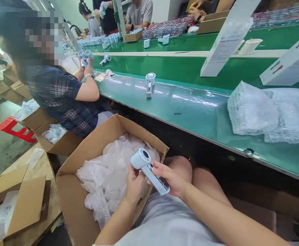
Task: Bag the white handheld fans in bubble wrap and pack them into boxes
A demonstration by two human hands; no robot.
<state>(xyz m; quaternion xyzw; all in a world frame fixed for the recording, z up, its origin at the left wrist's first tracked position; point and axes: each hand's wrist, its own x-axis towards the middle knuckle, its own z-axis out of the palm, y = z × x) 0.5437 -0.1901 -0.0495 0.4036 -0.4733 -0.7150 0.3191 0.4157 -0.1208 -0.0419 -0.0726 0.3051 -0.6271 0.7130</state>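
Note:
A light-blue handheld device [152,176] with a round drum-like head and a dark-fronted handle is held over my lap; it resembles a small handheld fan. My left hand [134,182] is closed around it just below the head. Fingers of my right hand [171,176] grip the handle, the thumb near a dark button at its upper end. Beneath and to the left stands an open cardboard box [72,191] filled with clear bubble-wrap bags [100,174]. A similar device [149,83] lies on the bench edge in front.
Bubble-wrap stacks [252,109] lie on the green bench [190,116] at right, near upright white cartons [223,44]. At left a co-worker [59,89] holds two similar devices [85,58]. More cardboard boxes [29,201] stand lower left. Other people work across the bench.

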